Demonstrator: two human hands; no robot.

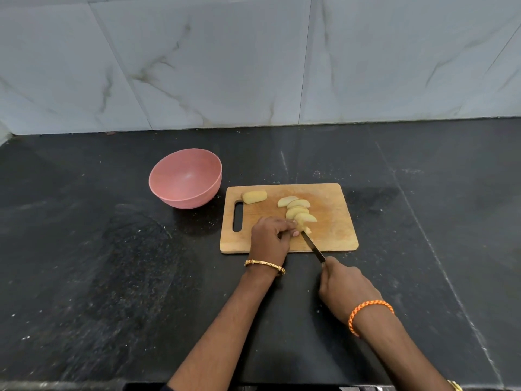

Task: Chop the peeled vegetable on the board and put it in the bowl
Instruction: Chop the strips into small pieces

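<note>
Resting on the black stone counter, the rectangular wooden chopping board carries everything. Left of it sits the empty pink bowl. Mid-board, left hand fingers pinch the pale peeled vegetable piece; right hand grips the dark knife, blade just right of those fingers.

In front of me is a dark, speckled black stone countertop, streaked with pale scuffs and running back to a grey-veined marble tile wall on its far side. Directly on it, toward the far left, sits a round pink plastic bowl, upright with its open mouth facing me. Just to its right, near but not touching, lies a rectangular wooden chopping board, flat on the stone, with a slotted handle hole at its left end and its long edge running left to right.
</note>
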